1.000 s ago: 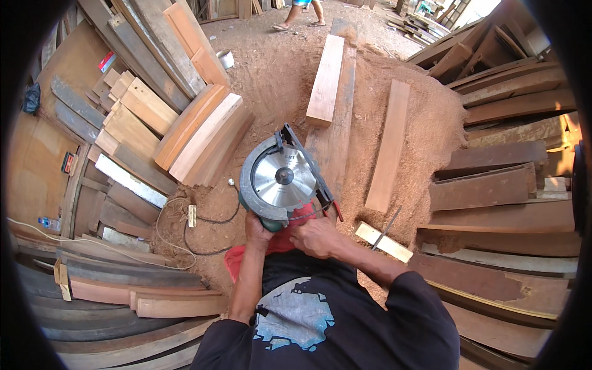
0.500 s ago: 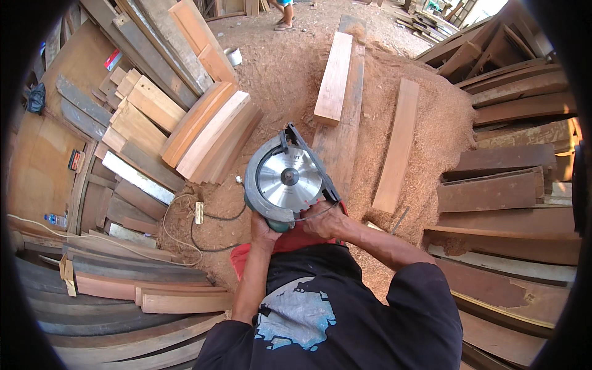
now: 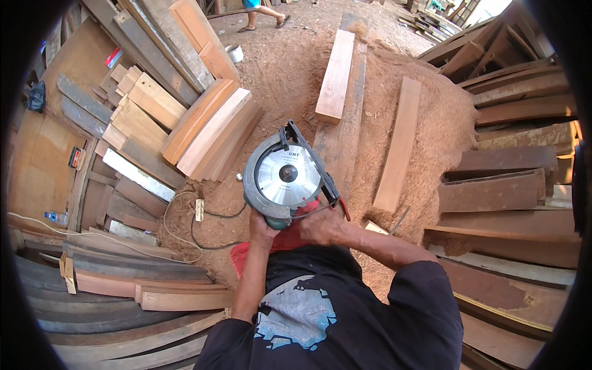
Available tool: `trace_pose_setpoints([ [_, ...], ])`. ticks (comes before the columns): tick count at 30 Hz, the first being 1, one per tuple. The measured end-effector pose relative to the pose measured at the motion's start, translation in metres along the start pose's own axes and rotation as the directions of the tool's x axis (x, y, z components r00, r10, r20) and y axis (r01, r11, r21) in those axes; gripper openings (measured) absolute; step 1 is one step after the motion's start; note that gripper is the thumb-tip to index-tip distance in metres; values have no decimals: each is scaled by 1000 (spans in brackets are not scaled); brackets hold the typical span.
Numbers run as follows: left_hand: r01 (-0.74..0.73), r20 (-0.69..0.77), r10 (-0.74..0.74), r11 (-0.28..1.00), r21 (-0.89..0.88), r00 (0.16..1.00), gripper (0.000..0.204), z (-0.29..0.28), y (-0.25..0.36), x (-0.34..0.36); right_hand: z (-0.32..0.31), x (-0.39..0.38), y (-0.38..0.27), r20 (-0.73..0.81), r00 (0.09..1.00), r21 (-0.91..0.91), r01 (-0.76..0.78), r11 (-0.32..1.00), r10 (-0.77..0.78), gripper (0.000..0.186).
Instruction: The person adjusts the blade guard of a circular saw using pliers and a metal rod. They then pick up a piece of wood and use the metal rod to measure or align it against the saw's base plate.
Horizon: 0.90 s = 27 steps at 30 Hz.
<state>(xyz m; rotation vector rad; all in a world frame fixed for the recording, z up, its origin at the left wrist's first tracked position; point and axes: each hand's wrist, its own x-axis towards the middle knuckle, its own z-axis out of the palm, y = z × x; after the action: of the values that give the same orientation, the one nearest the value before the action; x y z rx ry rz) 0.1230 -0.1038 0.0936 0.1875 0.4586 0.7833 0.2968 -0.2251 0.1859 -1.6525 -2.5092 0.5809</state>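
In the head view, the step seems to be inspecting or adjusting the circular saw [image 3: 254, 174], held before the body, its blade [image 3: 302, 182] facing up; the left hand [image 3: 263, 229] grasps it from below, the right hand [image 3: 324, 226] is at the rim (its grip is hidden, I cannot tell); any move calls for fingers clear of the edge; sawdust [image 3: 441, 114] coats the ground [image 3: 271, 68], and boards [image 3: 490, 190] line the room

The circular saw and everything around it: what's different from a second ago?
The passer-by's legs have moved left. The right forearm now hides most of the pale block. Nothing was visibly grasped or released: the hands, left and right, stay at the circular saw, and the flat plank lies as before.
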Motion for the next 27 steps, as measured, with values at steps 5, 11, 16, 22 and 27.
trace_pose_setpoints([
  [5, -16, -4, 16, 999, 31, 1000, 55, -12, -2, 3, 10, 1, -27, -110, 993, 75, 62, 995, -53, 24],
  [11, 57, 103, -53, 998, -32, 993, 56, 6, -4, 2, 52, 4, 42, -9, 996, -82, -84, 993, 83, 19],
  [16, -46, -64, 47, 999, 23, 997, 47, 1, -9, 5, 11, -14, -7, 60, 969, 934, -140, 329, 241, 30],
  [22, -3, -47, 5, 998, 56, 999, 41, -2, -4, -2, 23, -11, -42, 95, 937, 770, 145, -622, 336, 34],
  [27, 2, 5, -2, 1000, 29, 1000, 39, 0, -6, 0, 18, -4, -51, 162, 906, 734, 155, -661, 392, 28],
])
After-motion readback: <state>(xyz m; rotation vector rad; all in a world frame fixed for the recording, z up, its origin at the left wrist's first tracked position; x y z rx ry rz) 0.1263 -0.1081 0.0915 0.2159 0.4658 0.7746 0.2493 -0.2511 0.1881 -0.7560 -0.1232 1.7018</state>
